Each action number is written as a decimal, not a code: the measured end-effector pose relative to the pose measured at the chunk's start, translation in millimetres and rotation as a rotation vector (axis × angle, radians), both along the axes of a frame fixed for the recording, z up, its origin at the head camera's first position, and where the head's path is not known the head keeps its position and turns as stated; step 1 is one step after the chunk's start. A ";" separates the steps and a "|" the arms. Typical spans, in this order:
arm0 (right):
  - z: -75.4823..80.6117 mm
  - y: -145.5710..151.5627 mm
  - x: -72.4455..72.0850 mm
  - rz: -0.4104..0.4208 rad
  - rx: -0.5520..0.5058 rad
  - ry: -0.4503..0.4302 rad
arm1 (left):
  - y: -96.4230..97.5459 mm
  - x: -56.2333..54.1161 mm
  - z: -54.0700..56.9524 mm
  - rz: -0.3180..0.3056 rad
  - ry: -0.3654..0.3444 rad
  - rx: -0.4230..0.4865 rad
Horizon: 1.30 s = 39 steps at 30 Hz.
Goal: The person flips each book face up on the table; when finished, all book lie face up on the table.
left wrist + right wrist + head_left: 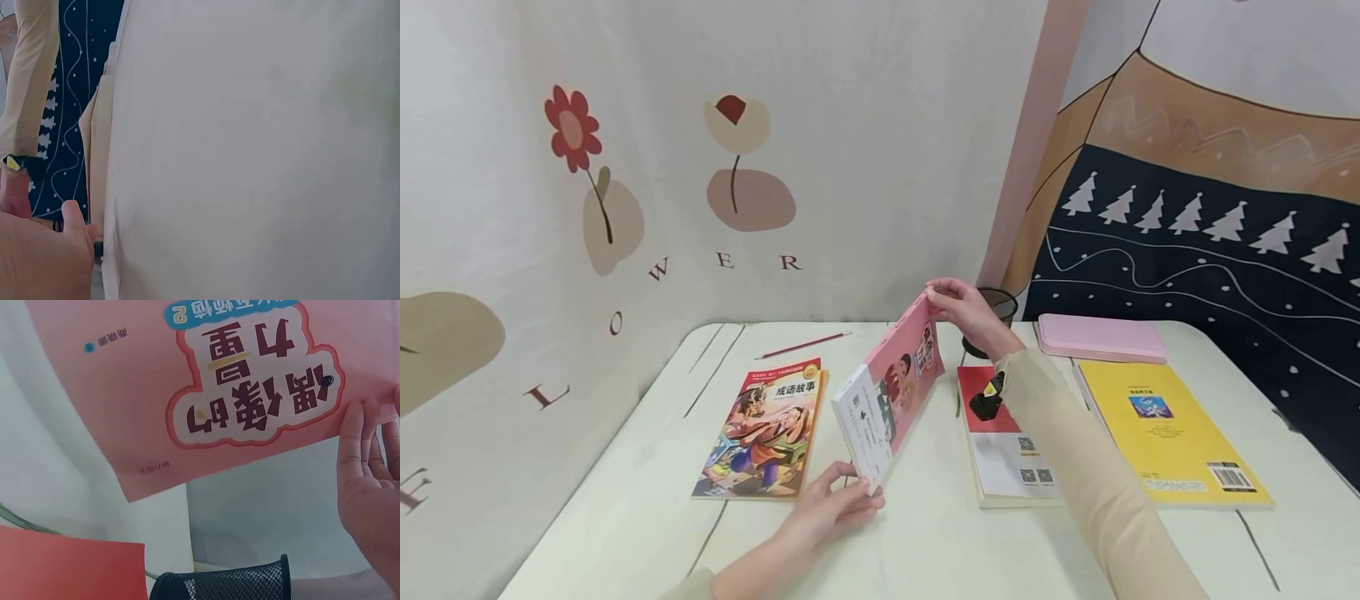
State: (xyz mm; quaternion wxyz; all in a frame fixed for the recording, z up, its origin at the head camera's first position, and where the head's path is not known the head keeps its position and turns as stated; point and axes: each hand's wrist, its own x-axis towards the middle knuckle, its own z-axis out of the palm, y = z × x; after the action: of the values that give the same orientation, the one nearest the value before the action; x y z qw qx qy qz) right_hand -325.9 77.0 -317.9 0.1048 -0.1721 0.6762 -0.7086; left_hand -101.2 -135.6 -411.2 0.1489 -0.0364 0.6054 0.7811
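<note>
Smooth paper covers the pink book (904, 382), and metal-looking mesh forms the cup (237, 582).

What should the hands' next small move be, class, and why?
Perhaps lower the pink book flat: it is tilted up, the left hand holds its near end, the right hand its far one, and bare table shows beside it.
</note>
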 end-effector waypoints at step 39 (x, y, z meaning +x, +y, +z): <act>-26.7 -40.7 -13.9 0.048 0.373 0.146 | 26.2 17.5 -17.8 -0.022 -0.132 0.109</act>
State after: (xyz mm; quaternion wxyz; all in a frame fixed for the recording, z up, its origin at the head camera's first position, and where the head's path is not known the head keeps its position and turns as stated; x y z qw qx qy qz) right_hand -339.8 36.3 -344.6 0.1026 -0.2168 0.7972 -0.5540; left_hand -83.7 -109.4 -429.0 0.1988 -0.0731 0.5514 0.8069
